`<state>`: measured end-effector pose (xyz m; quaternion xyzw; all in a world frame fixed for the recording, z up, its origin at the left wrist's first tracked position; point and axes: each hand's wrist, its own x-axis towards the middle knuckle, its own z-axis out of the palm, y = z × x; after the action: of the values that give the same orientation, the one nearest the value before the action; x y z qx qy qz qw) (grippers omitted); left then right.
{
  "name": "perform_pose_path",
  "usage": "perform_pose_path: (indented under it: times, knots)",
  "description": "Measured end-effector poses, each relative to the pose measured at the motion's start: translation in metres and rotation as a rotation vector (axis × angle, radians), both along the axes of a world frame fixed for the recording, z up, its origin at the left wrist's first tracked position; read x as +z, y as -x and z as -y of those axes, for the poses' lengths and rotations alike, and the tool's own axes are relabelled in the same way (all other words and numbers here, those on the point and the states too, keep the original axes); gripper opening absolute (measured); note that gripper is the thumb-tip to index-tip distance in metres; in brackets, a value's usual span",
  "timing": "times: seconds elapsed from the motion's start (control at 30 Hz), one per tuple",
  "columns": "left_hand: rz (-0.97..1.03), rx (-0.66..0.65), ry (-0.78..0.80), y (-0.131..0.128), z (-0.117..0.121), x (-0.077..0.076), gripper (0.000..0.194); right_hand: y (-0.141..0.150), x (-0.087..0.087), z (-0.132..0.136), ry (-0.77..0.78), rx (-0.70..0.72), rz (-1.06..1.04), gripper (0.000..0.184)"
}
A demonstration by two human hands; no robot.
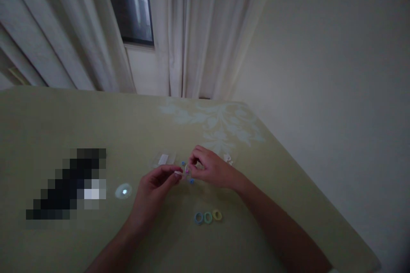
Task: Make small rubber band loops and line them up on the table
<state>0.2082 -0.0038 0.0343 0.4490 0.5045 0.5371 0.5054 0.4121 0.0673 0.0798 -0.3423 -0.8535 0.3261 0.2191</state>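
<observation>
My left hand (158, 183) is closed in a pinch on a thin whitish strand (178, 173) at its fingertips. Just to the right, my right hand (208, 166) has its thumb and finger pressed together at a small pale loop with a pink bit (187, 170). Whether the strand and the loop are joined is too small to tell. A small blue piece (191, 181) shows below the fingertips, and another blue piece (183, 163) lies just beyond them.
Nearer me, three rings stand in a row: blue (199, 218), green (208, 217) and yellow (217, 215). A clear packet (163, 159) lies behind my left hand, small white pieces (227, 159) beyond my right. A clear round object (123, 191) and a blurred-out dark object (64, 187) are left.
</observation>
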Motion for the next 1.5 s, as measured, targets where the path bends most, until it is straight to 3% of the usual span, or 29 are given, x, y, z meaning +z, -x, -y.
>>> perform_pose_path:
  times: [0.23,0.47,0.73,0.93,1.13,1.33,1.5]
  knots:
    - [-0.047,-0.028,-0.109,-0.001,0.002,-0.001,0.015,0.011,0.014,0.018,0.076,0.038,-0.06,0.008]
    - [-0.031,-0.036,-0.207,-0.002,0.004,-0.003,0.013,0.009,0.015,0.018,0.002,0.019,-0.05,0.006]
    - [-0.195,-0.056,-0.4,0.001,0.006,-0.002,0.019,0.008,0.013,0.017,-0.055,-0.005,-0.041,0.009]
    - [-0.205,-0.059,-0.336,0.0,0.005,-0.001,0.009,0.008,0.015,0.019,-0.099,-0.024,0.051,0.01]
    - [-0.224,-0.062,-0.308,-0.001,0.005,-0.001,0.005,0.008,0.017,0.024,-0.295,0.021,0.231,0.01]
    - [-0.224,-0.068,-0.259,0.0,0.006,-0.002,0.008,0.008,0.014,0.023,-0.463,0.063,0.374,0.011]
    - [-0.196,-0.081,-0.199,0.0,0.007,-0.001,0.013,0.007,0.013,0.023,-0.538,0.083,0.374,0.016]
